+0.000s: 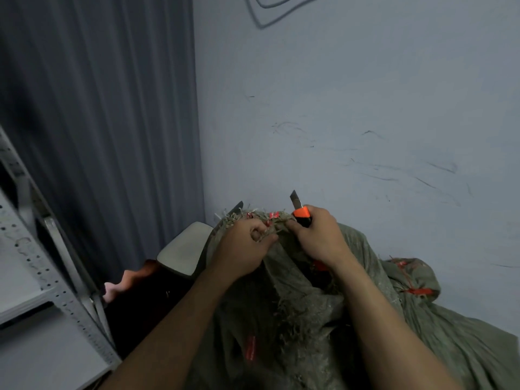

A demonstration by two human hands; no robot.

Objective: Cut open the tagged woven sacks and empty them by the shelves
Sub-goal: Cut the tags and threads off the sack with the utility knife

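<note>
Bunching sack [281,305] mouth taut in left hand [247,244], gripping knife [300,211] blade-up in right hand [319,239]; slice red tie [274,215] outward.

Only the person's hands and forearms show, and all of them are bare. The left hand [244,250] and the right hand [319,239] are ungloved, with the knuckles standing out plainly. The left forearm [174,327] and the right forearm [394,327] are lean and smooth, uncovered as far as the lower edge of the view. The fingernails are too blurred to tell.
</note>
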